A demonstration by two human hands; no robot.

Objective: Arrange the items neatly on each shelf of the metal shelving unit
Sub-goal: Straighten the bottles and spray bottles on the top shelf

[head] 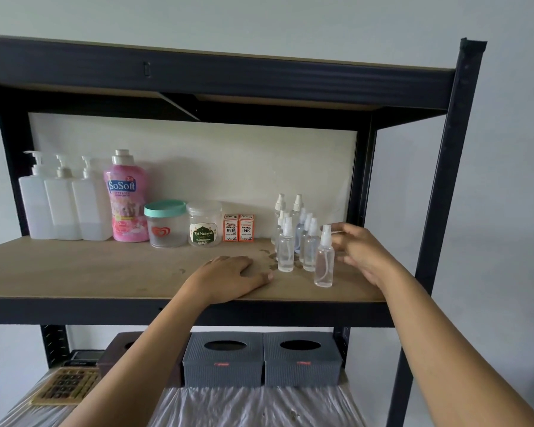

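nearest the camera, two forearms are reaching up past the lower shelf, where the left one is hiding part of a brown box [117, 349] beside two grey tissue boxes [222, 360]; a calculator [65, 385] is lying further left, its keys hard to read. the left hand [228, 277] is resting palm down on the wooden shelf board [90, 266] close to its front edge, fingers relaxed and pointing toward the bottles, holding nothing. the right hand [359, 252] is hovering just right of the front spray bottle [324, 257], fingers spread and blurred; whether they are touching it is hard to tell. that bottle is standing upright, a little apart from the cluster of spray bottles [293, 235] just left of and behind the hand, several overlapping so their count is unclear. bare board is lying open left of the resting hand. farther back, along the wall, two ink boxes [238, 228], a clear jar [204, 223], a teal-lidded jar [166, 223], a pink softener bottle [126, 198] and three white pump bottles [62, 201] are standing in a row. the metal shelving unit [444, 186] is running out of view at the left.
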